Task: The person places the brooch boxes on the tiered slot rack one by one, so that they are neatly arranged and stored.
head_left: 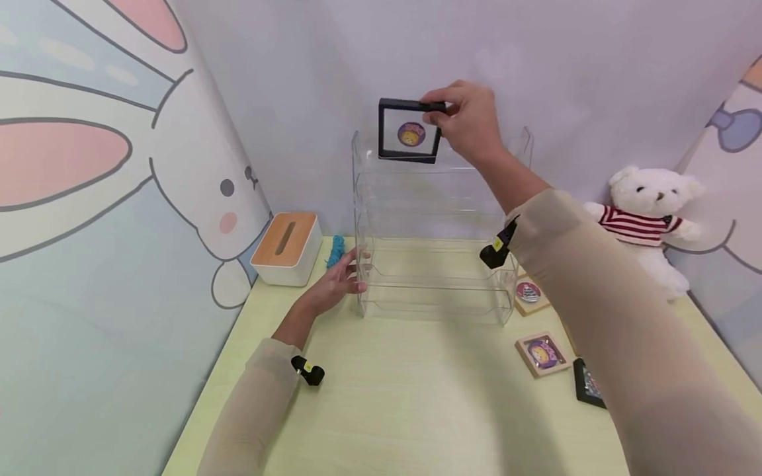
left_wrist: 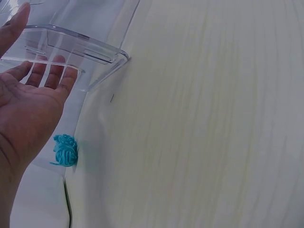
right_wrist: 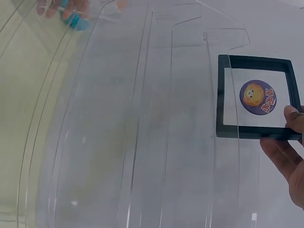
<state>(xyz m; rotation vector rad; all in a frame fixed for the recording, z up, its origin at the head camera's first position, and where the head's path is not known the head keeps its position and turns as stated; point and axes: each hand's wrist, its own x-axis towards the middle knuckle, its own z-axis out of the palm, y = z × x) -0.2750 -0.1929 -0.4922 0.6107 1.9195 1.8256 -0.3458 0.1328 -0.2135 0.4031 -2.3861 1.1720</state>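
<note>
In the head view my right hand [head_left: 473, 122] pinches a black square display frame [head_left: 407, 159] by its upper right corner. The frame has a clear middle with a round purple and yellow cartoon badge [head_left: 411, 134] in it. It stands upright at the top tier of a clear acrylic rack [head_left: 437, 287]; the right wrist view shows the rack's clear edges overlapping the frame [right_wrist: 221, 97]. Low on the rack's left side rests my left hand [head_left: 333, 285], fingers spread and thumb apart. In the left wrist view its fingers [left_wrist: 54, 71] touch the clear plastic.
Left of the rack are a white tissue box with a wooden lid [head_left: 286, 241] and a blue yarn bundle [head_left: 336, 251]. To the right lie wooden-framed badges [head_left: 543, 354], a black frame [head_left: 588, 383] and a white teddy bear [head_left: 649, 192]. A wall stands close behind.
</note>
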